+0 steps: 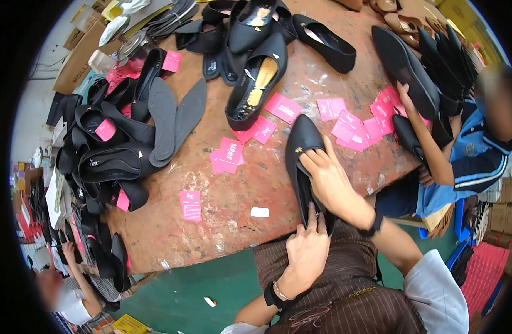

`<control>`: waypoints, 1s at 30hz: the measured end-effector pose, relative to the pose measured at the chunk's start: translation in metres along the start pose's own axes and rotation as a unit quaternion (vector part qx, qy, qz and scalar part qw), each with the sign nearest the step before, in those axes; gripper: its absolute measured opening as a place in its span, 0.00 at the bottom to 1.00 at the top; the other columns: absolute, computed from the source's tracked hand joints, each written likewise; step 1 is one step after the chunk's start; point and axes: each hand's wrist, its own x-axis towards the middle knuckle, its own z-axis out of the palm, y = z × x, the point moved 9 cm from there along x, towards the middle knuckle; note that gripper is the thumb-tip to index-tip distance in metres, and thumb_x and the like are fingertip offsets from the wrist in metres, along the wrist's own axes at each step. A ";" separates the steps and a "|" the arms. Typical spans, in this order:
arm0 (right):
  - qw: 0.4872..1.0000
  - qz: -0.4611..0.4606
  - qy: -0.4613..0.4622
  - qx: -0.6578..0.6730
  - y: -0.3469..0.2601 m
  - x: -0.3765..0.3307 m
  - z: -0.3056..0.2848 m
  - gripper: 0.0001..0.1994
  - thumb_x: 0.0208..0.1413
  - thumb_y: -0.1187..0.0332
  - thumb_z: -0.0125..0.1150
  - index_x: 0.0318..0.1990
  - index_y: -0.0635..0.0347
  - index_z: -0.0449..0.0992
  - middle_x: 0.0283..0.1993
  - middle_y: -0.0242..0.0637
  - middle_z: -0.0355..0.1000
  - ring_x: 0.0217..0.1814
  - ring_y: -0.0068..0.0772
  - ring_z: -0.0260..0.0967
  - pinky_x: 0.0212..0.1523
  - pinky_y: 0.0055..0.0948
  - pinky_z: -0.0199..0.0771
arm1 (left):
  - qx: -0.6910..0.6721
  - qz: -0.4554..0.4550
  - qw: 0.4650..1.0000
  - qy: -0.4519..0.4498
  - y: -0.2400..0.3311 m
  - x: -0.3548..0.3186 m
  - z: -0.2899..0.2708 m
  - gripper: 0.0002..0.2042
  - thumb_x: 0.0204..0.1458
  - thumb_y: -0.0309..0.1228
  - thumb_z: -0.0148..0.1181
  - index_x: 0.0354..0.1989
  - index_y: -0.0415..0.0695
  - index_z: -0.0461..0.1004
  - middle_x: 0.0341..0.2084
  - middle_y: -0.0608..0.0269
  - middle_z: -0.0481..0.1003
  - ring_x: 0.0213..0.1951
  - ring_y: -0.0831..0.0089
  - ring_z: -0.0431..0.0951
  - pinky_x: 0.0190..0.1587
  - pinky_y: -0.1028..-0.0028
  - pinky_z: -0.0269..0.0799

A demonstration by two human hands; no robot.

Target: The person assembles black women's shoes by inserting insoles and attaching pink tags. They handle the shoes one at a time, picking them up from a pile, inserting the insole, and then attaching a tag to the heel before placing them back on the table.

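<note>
1. The black shoe (303, 133) is at the near edge of the surface (228, 192). Its pointy toe is over the surface and its heel pokes out past that edge, toward the brown striped apron (345, 267). I can't tell if it touches the surface.
2. The right hand (335, 182) has its fingers close together, bent over the rim behind the toe, holding the shoe there. Its thumb is hidden.
3. The left hand (309, 251) has two fingers poked out straight into the heel part. I can't tell if its other fingers grip anything.
4. The shoe looks light. The top seems soft and may squash; the bottom is probably stiffer. Smooth sides could be slippery.
5. Good spots to hold are the heel and the sides. The little gold piece (299, 150) might scratch or come loose, so don't pull it.
6. A white piece (260, 212) and a pink card (191, 206) lie near that same edge, left of the shoe.
</note>
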 end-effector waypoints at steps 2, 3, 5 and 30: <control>0.973 -0.033 0.222 -0.051 -0.019 -0.042 -0.013 0.13 0.48 0.80 0.51 0.42 0.71 0.74 0.42 0.48 0.73 0.53 0.49 0.71 0.71 0.57 0.47 | -0.002 0.001 1.000 -0.015 0.001 0.001 0.006 0.23 0.43 0.35 0.69 0.49 0.37 0.77 0.56 0.44 0.71 0.35 0.59 0.81 0.32 0.67 0.81; 0.974 -0.042 0.214 -0.067 -0.019 -0.044 -0.011 0.14 0.49 0.79 0.50 0.43 0.76 0.72 0.42 0.53 0.73 0.53 0.50 0.71 0.72 0.58 0.45 | -0.006 0.003 1.000 -0.005 0.002 0.002 0.004 0.23 0.43 0.34 0.69 0.48 0.37 0.78 0.56 0.44 0.72 0.35 0.59 0.80 0.32 0.67 0.80; 0.999 0.032 -0.003 -0.012 0.006 -0.009 0.009 0.20 0.50 0.79 0.51 0.52 0.79 0.68 0.51 0.60 0.70 0.59 0.55 0.67 0.73 0.58 0.42 | -0.016 0.008 1.000 0.017 0.002 0.002 -0.001 0.21 0.43 0.33 0.68 0.45 0.36 0.78 0.55 0.45 0.72 0.34 0.59 0.80 0.31 0.66 0.80; 0.965 -0.128 0.073 0.217 -0.001 -0.012 -0.050 0.08 0.50 0.76 0.58 0.37 0.59 0.82 0.31 0.39 0.77 0.49 0.43 0.77 0.63 0.53 0.64 | -0.133 0.090 0.986 0.052 -0.031 -0.019 -0.050 0.14 0.49 0.38 0.65 0.42 0.48 0.82 0.54 0.69 0.76 0.23 0.70 0.74 0.28 0.76 0.74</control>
